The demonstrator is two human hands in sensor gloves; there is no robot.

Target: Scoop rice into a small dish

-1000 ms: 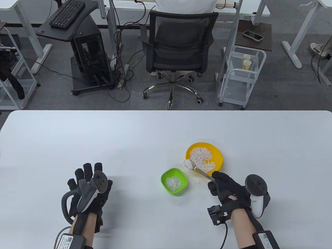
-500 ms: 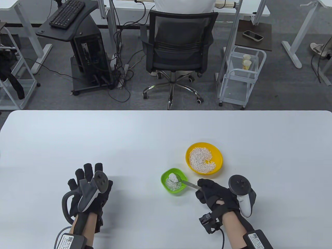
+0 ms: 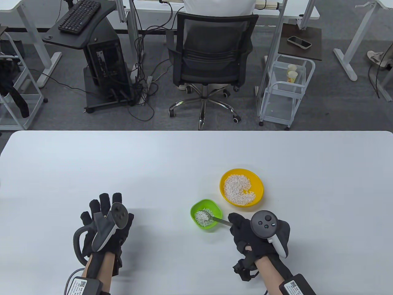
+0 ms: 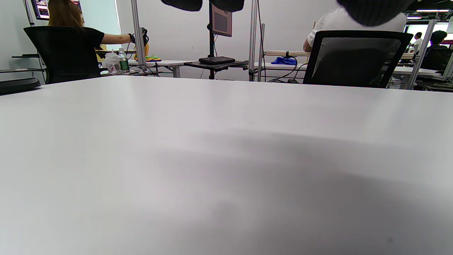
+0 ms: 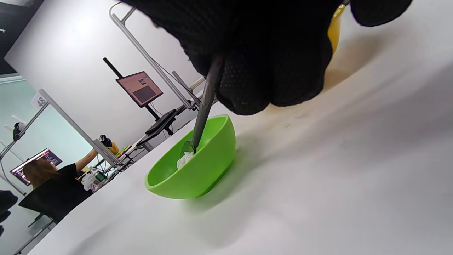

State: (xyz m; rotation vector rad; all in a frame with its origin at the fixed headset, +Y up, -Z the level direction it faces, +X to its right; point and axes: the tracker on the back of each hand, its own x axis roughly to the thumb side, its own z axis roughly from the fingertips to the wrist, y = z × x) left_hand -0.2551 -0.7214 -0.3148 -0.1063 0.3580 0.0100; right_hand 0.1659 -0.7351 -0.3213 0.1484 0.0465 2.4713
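the small green dish [image 3: 206, 214] sits on the white table [image 3: 153, 172] a little right of centre in the lower half of the table view. it is a rounded-square bowl of bright lime green with a low heap of white rice [image 3: 202, 218] in its bottom. in the right wrist view the same dish [image 5: 198, 166] shows as a smooth, deep-walled bowl with a few white grains visible above its rim.

the metal spoon [image 3: 212, 217] reaches into the dish from the lower right, its bowl turned over the rice and its handle running back to the right hand [image 3: 258, 236], which grips the handle end between closed fingers. in the right wrist view the spoon [image 5: 203, 109] drops steeply from the gloved fingers [image 5: 262, 63] into the dish.

up and to the right of the green dish, close but apart, stands the yellow bowl [image 3: 241, 187] with a wide patch of rice in it.

the left hand [image 3: 103, 227] rests on the table at lower left, well apart from both dishes, fingers spread and holding nothing.

compared with half a second ago, the heaped rice has gone from the spoon, the spoon now lies lower and flatter over the dish's rice, and the right hand has rolled so its tracker faces upward. the left hand and both dishes have not moved.
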